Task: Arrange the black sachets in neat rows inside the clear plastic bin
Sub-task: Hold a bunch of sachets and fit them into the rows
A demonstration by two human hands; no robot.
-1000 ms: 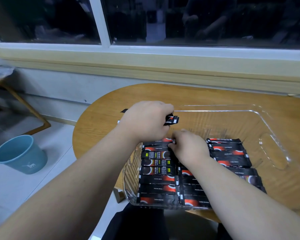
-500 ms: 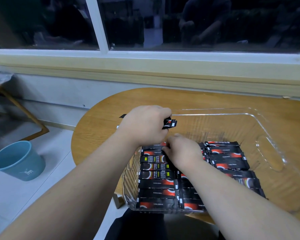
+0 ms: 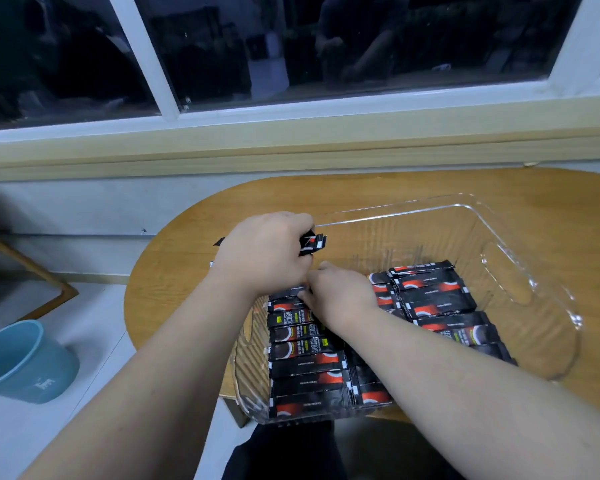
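Left hand (image 3: 264, 252): you gripped a bunch of black sachets (image 3: 313, 244).
Right hand (image 3: 340, 296): it lay on the rows (image 3: 305, 370) in your bin (image 3: 471, 211); open or closed, I couldn't tell.

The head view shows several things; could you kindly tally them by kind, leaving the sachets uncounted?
Bin: 1
Bucket: 1
Table: 1
Hands: 2 (left hand, gripping sachets; right hand)
Total: 5

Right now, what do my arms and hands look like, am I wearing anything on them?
The left arm and right arm are bare, no sleeves up to the picture's edge. The left hand and right hand wear no gloves, and no watch, bracelet or ring shows on the sides in view.
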